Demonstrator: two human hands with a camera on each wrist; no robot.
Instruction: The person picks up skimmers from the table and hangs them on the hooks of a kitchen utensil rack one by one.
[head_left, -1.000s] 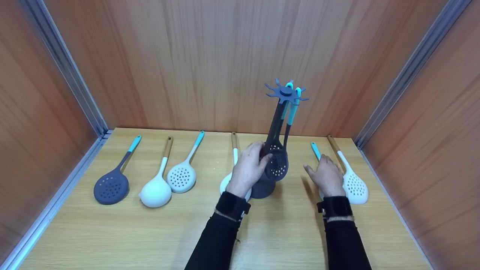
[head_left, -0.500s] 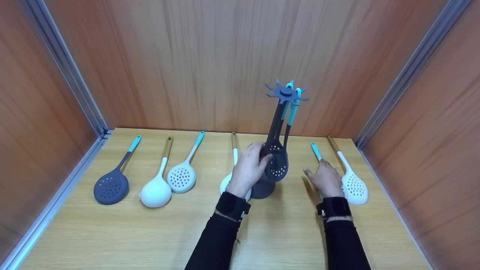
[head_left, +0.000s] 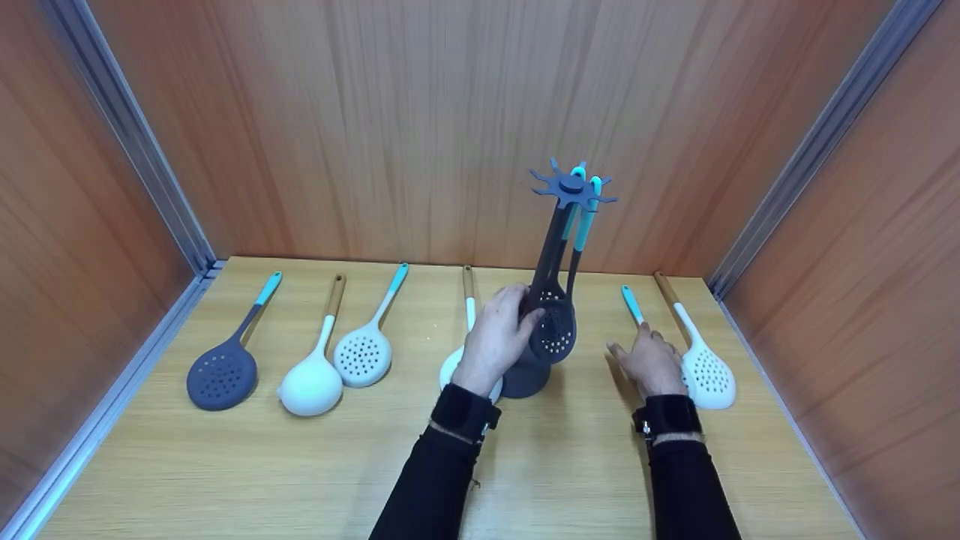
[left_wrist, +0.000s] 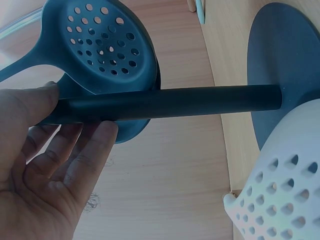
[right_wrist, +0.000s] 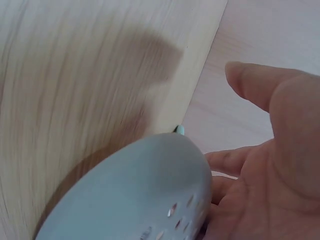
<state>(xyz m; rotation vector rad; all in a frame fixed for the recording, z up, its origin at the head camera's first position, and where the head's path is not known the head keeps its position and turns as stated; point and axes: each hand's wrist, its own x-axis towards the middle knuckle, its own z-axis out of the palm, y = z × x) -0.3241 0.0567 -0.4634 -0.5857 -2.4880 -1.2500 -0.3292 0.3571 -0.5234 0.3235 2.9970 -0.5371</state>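
My left hand point(head_left: 491, 341) grips the post point(left_wrist: 200, 101) of a dark utensil stand point(head_left: 525, 381), thumb on one side and fingers on the other. A star-shaped hook top point(head_left: 572, 185) crowns the stand. From it hang dark utensils with turquoise handles, a skimmer point(head_left: 555, 334) among them. My right hand point(head_left: 651, 361) lies over a utensil with a turquoise handle point(head_left: 631, 303), hiding most of its head in the head view. In the right wrist view that pale slotted head point(right_wrist: 135, 185) shows, domed side up. Fingers point(right_wrist: 227, 160) reach past its edge, and the thumb point(right_wrist: 255, 82) is spread away.
A white slotted turner point(head_left: 709, 375) lies right of my right hand. A white perforated utensil point(left_wrist: 280, 185) is partly under my left arm. Further left lie a white ladle point(head_left: 311, 384), a white skimmer point(head_left: 363, 355) and a dark skimmer point(head_left: 222, 373). Wooden panels point(head_left: 420, 135) enclose the table.
My right hand has drawn back slightly, so more of the turquoise-handled utensil's handle shows. My left hand and the stand have stayed in place.
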